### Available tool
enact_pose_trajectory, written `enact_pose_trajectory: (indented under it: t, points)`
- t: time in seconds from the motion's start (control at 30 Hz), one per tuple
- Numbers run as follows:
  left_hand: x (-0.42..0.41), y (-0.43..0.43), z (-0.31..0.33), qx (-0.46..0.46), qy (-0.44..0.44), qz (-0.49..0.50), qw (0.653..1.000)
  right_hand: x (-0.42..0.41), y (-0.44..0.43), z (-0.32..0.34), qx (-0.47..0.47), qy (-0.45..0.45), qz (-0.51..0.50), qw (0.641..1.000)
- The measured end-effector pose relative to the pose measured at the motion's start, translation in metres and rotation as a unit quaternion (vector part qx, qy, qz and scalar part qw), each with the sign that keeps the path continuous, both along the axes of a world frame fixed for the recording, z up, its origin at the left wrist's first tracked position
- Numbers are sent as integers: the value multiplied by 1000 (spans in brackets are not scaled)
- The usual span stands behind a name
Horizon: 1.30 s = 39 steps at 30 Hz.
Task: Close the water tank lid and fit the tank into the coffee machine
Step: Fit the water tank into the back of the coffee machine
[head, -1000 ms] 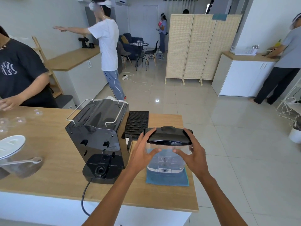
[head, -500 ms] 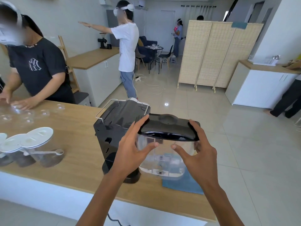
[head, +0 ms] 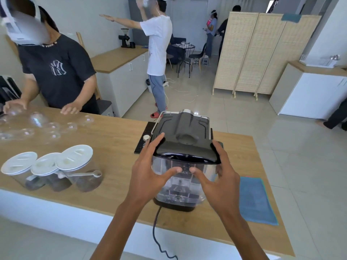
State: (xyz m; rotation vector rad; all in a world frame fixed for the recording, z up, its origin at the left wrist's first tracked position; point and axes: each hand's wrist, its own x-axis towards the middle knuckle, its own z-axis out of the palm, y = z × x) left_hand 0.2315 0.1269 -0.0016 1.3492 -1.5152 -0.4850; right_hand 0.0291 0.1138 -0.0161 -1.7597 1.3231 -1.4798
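Observation:
The clear water tank (head: 185,180) with its black lid (head: 187,147) down on top is held upright between both hands. It stands against the near side of the black coffee machine (head: 185,121), over the machine's base (head: 176,206), and hides most of the machine's body. My left hand (head: 150,175) grips the tank's left side, thumb across the front wall. My right hand (head: 217,179) grips the right side the same way. I cannot tell whether the tank is seated in the machine.
A blue cloth (head: 255,199) lies on the wooden counter (head: 112,147) to the right. Three white-lidded jars (head: 56,171) stand at the left, clear domes (head: 37,124) behind them. A black mat (head: 144,137) lies behind the machine. The power cord (head: 156,231) hangs off the near edge. A person (head: 56,72) works across the counter.
The tank has left the blue cloth and moved left, then down against the machine's near side. Both hands kept their grip throughout. The camera view shifted left.

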Motion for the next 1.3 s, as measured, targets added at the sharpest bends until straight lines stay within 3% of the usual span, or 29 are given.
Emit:
enact_pose_trajectory:
  t: [0.3,0.5,1.0,1.3]
  points:
    - [38,-21,-2,-6,-1,-16,1000,41,-13,-1,-16,10,-29,999]
    - [42,-32,-9,4,17,-25,1000,46,-20,-2,-22,53,-63,996]
    - [41,-36,-46,6,21,-47,999,44,-16,-38,-30,64,-105,992]
    - [38,-36,-72,23,-18,-45,999,44,-10,-72,-6,50,-128,990]
